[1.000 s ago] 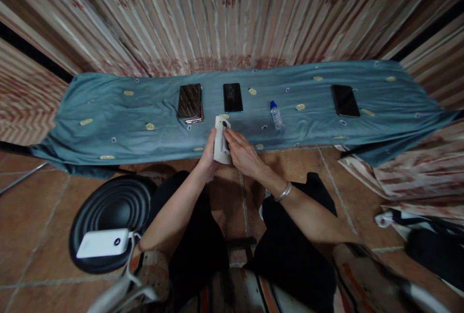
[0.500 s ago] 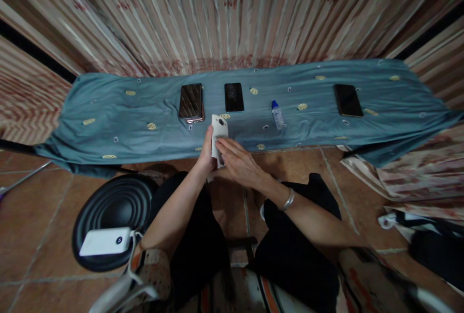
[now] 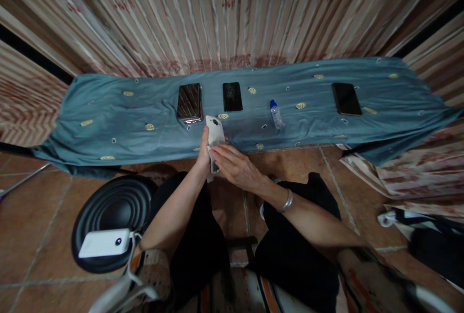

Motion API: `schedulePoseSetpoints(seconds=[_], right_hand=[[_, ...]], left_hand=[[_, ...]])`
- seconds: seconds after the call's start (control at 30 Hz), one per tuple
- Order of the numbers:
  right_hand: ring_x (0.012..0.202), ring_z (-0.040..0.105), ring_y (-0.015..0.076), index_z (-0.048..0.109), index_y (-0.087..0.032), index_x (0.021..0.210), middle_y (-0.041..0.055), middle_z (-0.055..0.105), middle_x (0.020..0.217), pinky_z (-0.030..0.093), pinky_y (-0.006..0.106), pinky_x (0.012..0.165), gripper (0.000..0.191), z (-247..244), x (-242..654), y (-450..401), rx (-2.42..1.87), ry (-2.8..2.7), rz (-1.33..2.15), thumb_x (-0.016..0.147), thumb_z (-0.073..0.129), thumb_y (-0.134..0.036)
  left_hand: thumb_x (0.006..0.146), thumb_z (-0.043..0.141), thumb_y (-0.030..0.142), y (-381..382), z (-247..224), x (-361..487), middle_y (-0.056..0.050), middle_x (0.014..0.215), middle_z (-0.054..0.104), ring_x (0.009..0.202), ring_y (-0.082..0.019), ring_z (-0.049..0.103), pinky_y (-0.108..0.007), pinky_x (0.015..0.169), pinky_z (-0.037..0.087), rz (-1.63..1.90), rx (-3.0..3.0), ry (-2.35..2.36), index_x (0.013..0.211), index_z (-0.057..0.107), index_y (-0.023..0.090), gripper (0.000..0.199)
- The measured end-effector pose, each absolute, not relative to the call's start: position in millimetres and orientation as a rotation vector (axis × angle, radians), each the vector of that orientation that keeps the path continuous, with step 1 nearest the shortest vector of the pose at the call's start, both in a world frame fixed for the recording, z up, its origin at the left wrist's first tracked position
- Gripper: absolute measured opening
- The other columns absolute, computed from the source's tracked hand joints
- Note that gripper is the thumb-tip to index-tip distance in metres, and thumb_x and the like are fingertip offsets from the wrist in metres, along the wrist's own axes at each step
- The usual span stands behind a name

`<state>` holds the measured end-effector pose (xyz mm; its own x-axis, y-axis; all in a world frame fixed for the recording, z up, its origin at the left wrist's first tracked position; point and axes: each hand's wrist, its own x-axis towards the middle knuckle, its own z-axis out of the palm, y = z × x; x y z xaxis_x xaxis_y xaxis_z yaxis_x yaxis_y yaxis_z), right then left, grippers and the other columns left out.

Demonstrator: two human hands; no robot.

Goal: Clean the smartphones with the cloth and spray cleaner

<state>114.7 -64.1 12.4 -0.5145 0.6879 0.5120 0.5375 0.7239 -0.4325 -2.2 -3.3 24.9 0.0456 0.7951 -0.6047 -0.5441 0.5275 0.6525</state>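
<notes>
My left hand [image 3: 204,152] holds a white phone [image 3: 216,131] by its left edge, its back with a round dark camera turned up. Fingers pressed together, my right hand [image 3: 237,167] lies across the phone's lower part; a pale patch shows below the fingertips, too small to make out. Behind the phone, on the blue-green cloth [image 3: 163,143], are a stack of dark-topped phones [image 3: 189,101] and a black phone [image 3: 232,96]. To the right lies a small clear bottle with a blue cap [image 3: 276,115]. Another dark phone [image 3: 347,98] rests farther right.
A white power bank [image 3: 104,243] with a cable sits on a round black ribbed stool [image 3: 118,211] at lower left. Striped curtains [image 3: 232,22] hang behind the cloth-covered surface. Black fabric [image 3: 437,250] lies at lower right on the tiled floor.
The white phone has tilted and shifted slightly left in my left hand. My right fingers have slid lower and left across its back, showing more of the upper part.
</notes>
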Motion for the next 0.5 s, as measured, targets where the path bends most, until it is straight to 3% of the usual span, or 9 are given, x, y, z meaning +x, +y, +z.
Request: schedulePoseSetpoints(seconds=[0.2, 0.37, 0.5], right_hand=[[0.13, 0.056, 0.0252, 0.061, -0.008, 0.133, 0.0149, 0.063, 0.135, 0.05, 0.043, 0.112, 0.041, 11, 116, -61, -0.933, -2.259, 0.2, 0.099, 0.038, -0.013], [0.13, 0.055, 0.0248, 0.059, -0.013, 0.135, 0.0132, 0.063, 0.134, 0.049, 0.046, 0.113, 0.043, 5, 117, -59, -0.996, -2.237, 0.248, 0.098, 0.038, -0.011], [0.13, 0.054, 0.0255, 0.058, -0.011, 0.136, 0.0149, 0.062, 0.135, 0.048, 0.047, 0.113, 0.044, 1, 117, -58, -1.004, -2.216, 0.257, 0.097, 0.037, -0.011]], left_hand=[[0.099, 0.026, 0.058, -3, 32, -2, -0.007, 0.058, 0.068, 0.073, -0.021, 0.072, -0.029, 0.074, 0.057, 1.09, 0.227, 1.148, 0.096, 0.07, 0.01, 0.066], [0.094, 0.034, 0.064, 1, 25, -6, -0.008, 0.07, 0.072, 0.077, -0.022, 0.073, -0.029, 0.073, 0.057, 1.172, 0.272, 1.071, 0.099, 0.07, 0.014, 0.062], [0.095, 0.034, 0.059, 3, 24, -9, -0.008, 0.069, 0.072, 0.078, -0.022, 0.074, -0.03, 0.074, 0.056, 1.263, 0.287, 1.021, 0.099, 0.067, 0.013, 0.057]])
